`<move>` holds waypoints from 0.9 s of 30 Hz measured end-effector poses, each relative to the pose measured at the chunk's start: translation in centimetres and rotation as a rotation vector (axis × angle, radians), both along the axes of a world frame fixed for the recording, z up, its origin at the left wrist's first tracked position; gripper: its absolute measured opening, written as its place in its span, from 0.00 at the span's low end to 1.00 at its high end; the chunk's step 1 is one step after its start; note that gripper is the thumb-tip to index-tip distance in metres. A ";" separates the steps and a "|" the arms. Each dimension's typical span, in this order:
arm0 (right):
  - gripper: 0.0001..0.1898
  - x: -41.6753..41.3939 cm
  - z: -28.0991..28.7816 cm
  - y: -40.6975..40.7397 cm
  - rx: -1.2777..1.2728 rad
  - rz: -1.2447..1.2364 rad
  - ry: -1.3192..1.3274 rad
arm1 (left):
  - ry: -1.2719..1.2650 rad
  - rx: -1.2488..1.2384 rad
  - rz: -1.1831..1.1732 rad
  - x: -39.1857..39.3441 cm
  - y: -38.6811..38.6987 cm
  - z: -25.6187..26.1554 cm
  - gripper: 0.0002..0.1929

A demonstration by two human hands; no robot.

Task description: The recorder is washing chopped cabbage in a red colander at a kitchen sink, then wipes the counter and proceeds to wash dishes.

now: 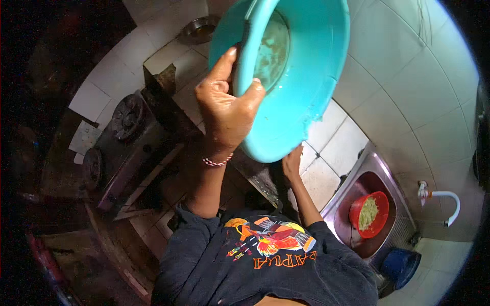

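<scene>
A large turquoise plastic basin [306, 76] is tilted up in front of me, its inside facing me. My left hand [231, 101] grips its rim, thumb on the inner side and fingers on the outer side. Water drops and a murky patch show on the basin's bottom. The rim is jagged at the lower right. My right hand [293, 160] is at the basin's lower edge, mostly hidden behind it, so its grip does not show. To the right, a red bowl [384, 216] with pale green shredded food [368, 213] sits in the steel sink [348, 239].
A white curved tap [455, 202] juts from the tiled wall right of the sink. A dark blue container [401, 267] stands near the sink's lower end. At the left is a two-burner gas stove [126, 145]. A metal bowl [199, 30] rests on the tiled counter farther back.
</scene>
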State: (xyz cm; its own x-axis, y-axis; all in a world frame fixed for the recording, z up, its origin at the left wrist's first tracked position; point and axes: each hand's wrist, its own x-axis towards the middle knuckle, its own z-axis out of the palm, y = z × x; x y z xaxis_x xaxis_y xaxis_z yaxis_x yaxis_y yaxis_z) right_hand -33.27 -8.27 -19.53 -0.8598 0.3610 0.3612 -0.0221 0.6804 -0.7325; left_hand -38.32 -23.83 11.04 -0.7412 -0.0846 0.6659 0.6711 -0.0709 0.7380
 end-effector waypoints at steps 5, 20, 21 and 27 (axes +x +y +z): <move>0.26 -6.3 -0.8 0.0 0.662 0.032 -0.165 | -0.017 0.071 0.129 -3.6 -5.0 -0.6 0.20; 0.27 -25.3 -2.0 -10.6 0.587 0.601 0.015 | 0.164 -0.550 0.637 -10.1 -11.1 -4.2 0.19; 0.23 -24.2 -3.6 -11.8 0.528 0.644 0.145 | 0.254 -0.634 0.656 -11.4 -10.4 -4.6 0.19; 0.15 -17.8 -2.1 -8.6 0.599 0.567 0.111 | 0.428 -0.847 0.589 -13.0 -7.0 -8.2 0.21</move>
State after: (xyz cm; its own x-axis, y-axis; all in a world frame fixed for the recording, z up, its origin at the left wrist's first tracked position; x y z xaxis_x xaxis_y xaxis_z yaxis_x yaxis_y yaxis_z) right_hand -51.12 -16.91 -21.62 -0.8012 -0.3968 0.4479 -0.5299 0.8181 -0.2232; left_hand -51.28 -30.84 2.89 -0.4306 0.2550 0.8658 0.6443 0.7586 0.0970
